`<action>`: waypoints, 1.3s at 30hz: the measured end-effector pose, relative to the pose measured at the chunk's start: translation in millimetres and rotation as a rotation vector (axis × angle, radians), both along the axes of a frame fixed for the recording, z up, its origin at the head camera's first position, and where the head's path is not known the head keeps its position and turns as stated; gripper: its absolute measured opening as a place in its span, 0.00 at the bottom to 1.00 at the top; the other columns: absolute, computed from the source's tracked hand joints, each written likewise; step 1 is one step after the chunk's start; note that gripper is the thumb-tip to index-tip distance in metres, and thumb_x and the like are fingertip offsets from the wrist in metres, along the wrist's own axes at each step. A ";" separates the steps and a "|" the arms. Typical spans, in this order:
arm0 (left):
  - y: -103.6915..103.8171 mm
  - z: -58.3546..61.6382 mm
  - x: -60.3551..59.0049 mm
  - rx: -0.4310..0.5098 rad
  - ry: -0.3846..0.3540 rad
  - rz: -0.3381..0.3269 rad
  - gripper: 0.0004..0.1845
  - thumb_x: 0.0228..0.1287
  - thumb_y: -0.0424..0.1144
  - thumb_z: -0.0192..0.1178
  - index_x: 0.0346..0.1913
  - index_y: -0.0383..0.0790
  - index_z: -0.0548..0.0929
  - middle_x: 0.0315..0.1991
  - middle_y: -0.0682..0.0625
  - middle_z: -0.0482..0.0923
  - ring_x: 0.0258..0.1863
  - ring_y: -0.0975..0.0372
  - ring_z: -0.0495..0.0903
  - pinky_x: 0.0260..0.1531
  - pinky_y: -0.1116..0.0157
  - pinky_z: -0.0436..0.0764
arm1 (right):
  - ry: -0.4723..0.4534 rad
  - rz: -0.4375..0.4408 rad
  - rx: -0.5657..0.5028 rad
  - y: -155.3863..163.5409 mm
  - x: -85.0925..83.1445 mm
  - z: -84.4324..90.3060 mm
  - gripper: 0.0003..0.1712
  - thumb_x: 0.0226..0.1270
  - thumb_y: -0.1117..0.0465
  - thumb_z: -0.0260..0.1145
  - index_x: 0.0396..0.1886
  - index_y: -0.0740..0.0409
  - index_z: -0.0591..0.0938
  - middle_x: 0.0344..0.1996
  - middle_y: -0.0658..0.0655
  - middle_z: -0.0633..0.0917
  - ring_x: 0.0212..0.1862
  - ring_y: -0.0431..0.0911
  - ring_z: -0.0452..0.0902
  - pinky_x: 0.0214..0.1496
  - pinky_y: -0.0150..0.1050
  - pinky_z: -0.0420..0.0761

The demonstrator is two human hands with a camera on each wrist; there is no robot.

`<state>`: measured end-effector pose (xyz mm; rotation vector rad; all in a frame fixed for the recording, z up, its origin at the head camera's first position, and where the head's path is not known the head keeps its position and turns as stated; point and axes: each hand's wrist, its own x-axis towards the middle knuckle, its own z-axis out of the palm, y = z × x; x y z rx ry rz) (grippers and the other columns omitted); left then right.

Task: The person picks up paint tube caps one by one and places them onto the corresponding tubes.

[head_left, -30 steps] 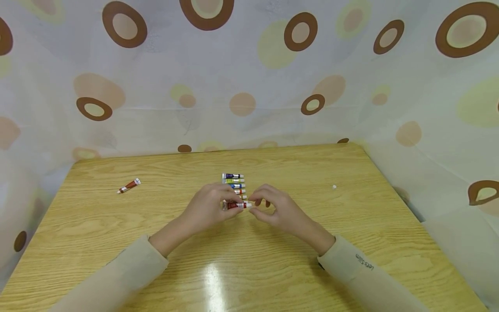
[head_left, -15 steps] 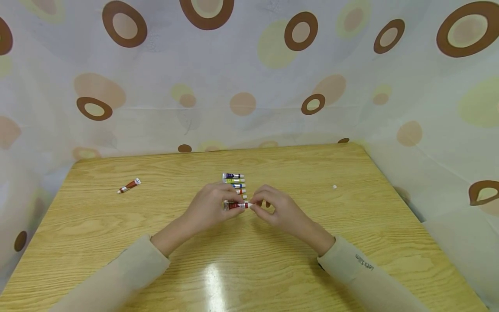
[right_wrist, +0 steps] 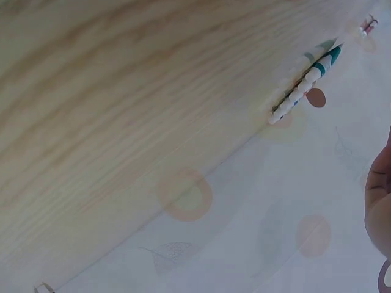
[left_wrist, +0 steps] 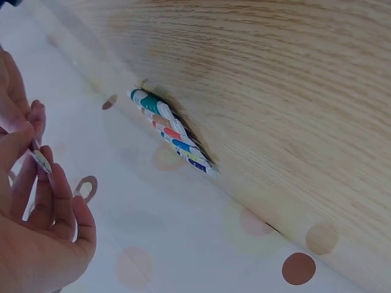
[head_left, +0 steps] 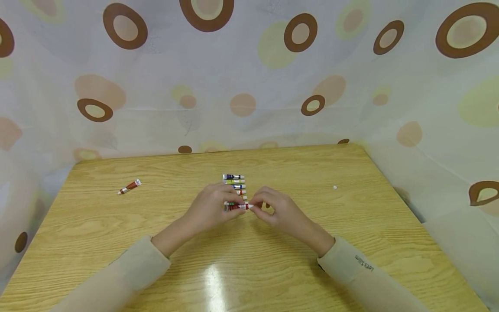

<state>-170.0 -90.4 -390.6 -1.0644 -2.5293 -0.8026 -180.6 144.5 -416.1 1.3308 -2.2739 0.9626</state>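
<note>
At the middle of the table, my left hand (head_left: 212,203) pinches a small dark-red paint tube (head_left: 247,206) between thumb and fingers, partly hiding it. The thumb and index finger of my right hand (head_left: 277,207) pinch the tube's white nozzle end; whether a cap sits there is hidden. In the left wrist view, the tube's crimped end (left_wrist: 41,160) sticks out from the fingers. Just beyond the hands lies a row of several paint tubes (left_wrist: 171,131), with green, orange, red, blue, yellow and dark-blue bands. In the right wrist view, only part of a hand (right_wrist: 380,207) shows.
A brown paint tube (head_left: 129,186) lies alone at the left of the wooden table (head_left: 273,268). To the right is a tiny white piece (head_left: 334,187), perhaps a cap. Patterned cloth (head_left: 218,125) hangs behind and at the sides.
The right fingertips have come in to pinch the nozzle end of the red paint tube. The left hand and tube have shifted slightly right. The other tubes have stayed put.
</note>
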 end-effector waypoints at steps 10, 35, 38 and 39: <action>2.1 -9.1 -1.8 -0.116 0.410 0.001 0.09 0.51 0.43 0.82 0.32 0.47 0.92 0.33 0.57 0.86 0.37 0.62 0.83 0.42 0.63 0.82 | -0.214 -0.089 0.059 -2.7 5.0 4.9 0.02 0.70 0.66 0.70 0.41 0.58 0.86 0.35 0.51 0.85 0.35 0.37 0.77 0.35 0.36 0.82; 6.4 -21.5 0.4 -0.152 0.108 0.033 0.07 0.57 0.39 0.77 0.38 0.44 0.93 0.37 0.53 0.88 0.36 0.61 0.85 0.39 0.63 0.80 | -0.331 -0.179 0.165 -0.1 0.3 -4.1 0.03 0.72 0.62 0.69 0.42 0.55 0.86 0.38 0.51 0.87 0.39 0.39 0.82 0.40 0.30 0.83; 6.3 -22.8 -0.5 -0.165 0.088 0.045 0.07 0.57 0.38 0.77 0.38 0.43 0.93 0.37 0.52 0.88 0.36 0.61 0.85 0.40 0.62 0.82 | -0.331 -0.207 0.155 1.6 0.1 -1.8 0.06 0.71 0.61 0.70 0.44 0.57 0.86 0.40 0.51 0.87 0.39 0.40 0.82 0.40 0.31 0.83; 6.2 -23.4 -1.0 -0.173 0.082 0.051 0.07 0.57 0.38 0.77 0.38 0.43 0.93 0.37 0.52 0.88 0.36 0.61 0.85 0.40 0.61 0.82 | -0.331 -0.219 0.152 2.6 -0.3 -0.8 0.07 0.71 0.61 0.71 0.46 0.57 0.86 0.40 0.52 0.87 0.39 0.40 0.82 0.40 0.32 0.83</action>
